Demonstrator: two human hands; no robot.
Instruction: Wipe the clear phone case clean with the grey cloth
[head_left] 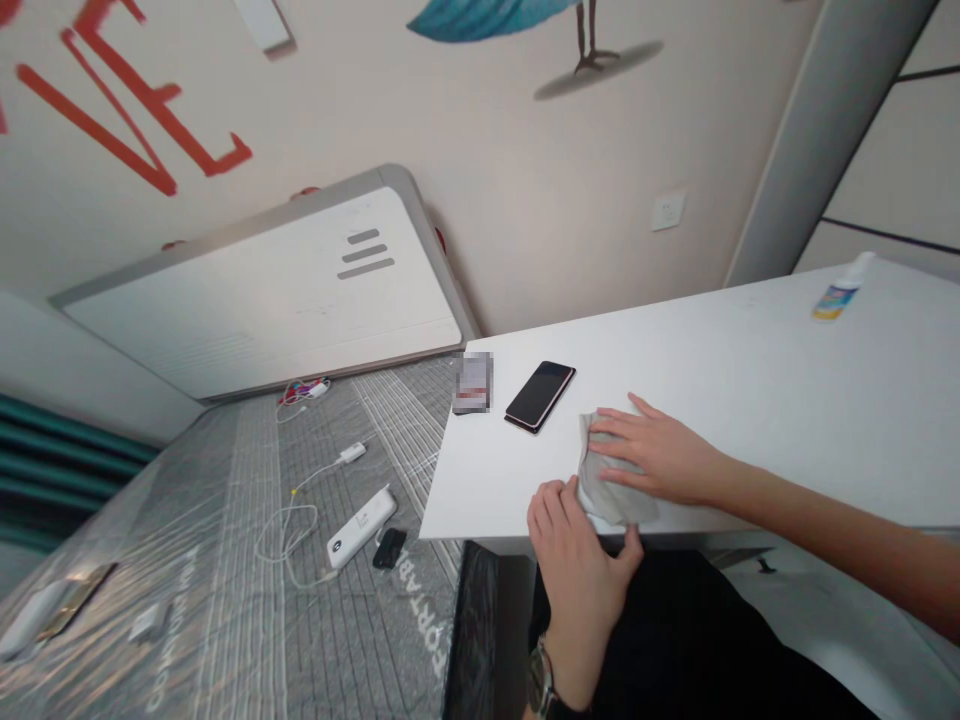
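A grey cloth (600,480) lies on the white table (750,380) near its front edge. My right hand (660,455) rests flat on top of the cloth with fingers stretched out. My left hand (581,560), with a watch on the wrist, pinches the cloth's near edge between thumb and fingers at the table's rim. A black phone (540,396) lies face up just beyond the cloth, to the left. Next to it sits a small blurred card or box (472,383) at the table's left corner.
A small spray bottle (840,290) stands at the far right of the table. Left of the table is a plastic-wrapped mattress (225,580) with a white power bank (361,528), cables and chargers on it. A white board (262,290) leans against the wall.
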